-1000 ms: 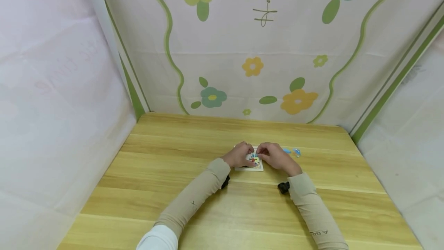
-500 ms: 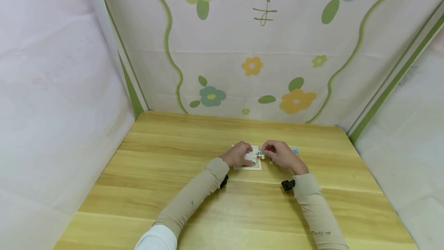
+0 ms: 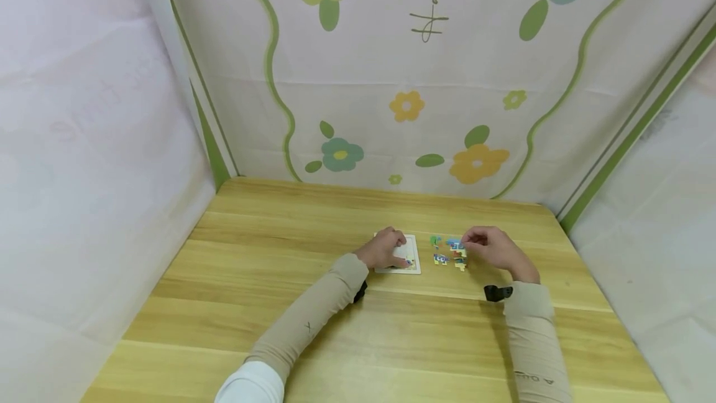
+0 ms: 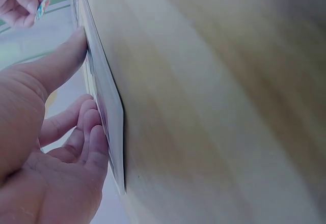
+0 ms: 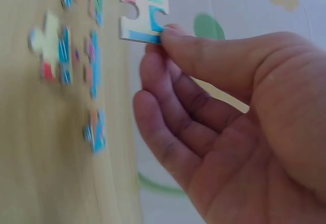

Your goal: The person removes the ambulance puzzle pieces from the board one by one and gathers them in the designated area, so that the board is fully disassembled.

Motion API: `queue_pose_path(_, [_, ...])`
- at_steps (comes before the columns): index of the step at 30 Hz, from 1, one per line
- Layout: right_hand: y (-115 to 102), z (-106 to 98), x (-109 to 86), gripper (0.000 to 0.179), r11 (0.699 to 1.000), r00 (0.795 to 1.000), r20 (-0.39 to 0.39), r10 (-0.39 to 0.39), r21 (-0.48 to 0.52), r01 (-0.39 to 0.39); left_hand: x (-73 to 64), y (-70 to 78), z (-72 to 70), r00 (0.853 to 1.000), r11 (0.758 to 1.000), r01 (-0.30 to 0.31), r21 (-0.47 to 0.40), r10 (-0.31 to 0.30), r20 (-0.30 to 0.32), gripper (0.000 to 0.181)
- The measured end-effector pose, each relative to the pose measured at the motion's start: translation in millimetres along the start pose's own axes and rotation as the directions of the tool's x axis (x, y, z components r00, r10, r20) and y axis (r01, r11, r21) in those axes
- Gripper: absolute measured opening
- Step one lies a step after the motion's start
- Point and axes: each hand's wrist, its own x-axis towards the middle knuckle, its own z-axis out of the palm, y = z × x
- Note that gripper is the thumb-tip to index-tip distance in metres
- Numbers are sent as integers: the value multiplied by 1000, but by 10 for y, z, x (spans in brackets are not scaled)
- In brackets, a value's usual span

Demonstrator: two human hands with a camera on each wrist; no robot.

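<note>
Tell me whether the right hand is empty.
No, the right hand pinches a puzzle piece by a corner.

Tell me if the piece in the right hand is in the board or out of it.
Out. The right hand pinches the piece, apart from the board under the left hand.

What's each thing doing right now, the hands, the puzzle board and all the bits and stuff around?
left hand, resting on the puzzle board
right hand, pinching the held piece
puzzle board, flat, partly covered
held piece, lifted off the table
loose pieces, spread on the table
beige sleeves, reaching the wrists
flowery cloth, hanging, creased
</note>
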Motion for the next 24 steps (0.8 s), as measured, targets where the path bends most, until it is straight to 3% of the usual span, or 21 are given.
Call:
queue_pose_path(7, [238,-183,-158,17,996,998,19,55,63,-56,11,-15,4,1000,1000,-2,11,2,-2,57])
queue_pose_path(15, [401,-229,-247,21,986,985,61,159,44,-162,-4,10,-6,1000,1000,6,-5,-6,18,56])
queue_pose_path(24, [428,-149,-208,17,991,988,70,134,-4,-135,-7,14,-16,1000,1000,7,12,-7,19,57])
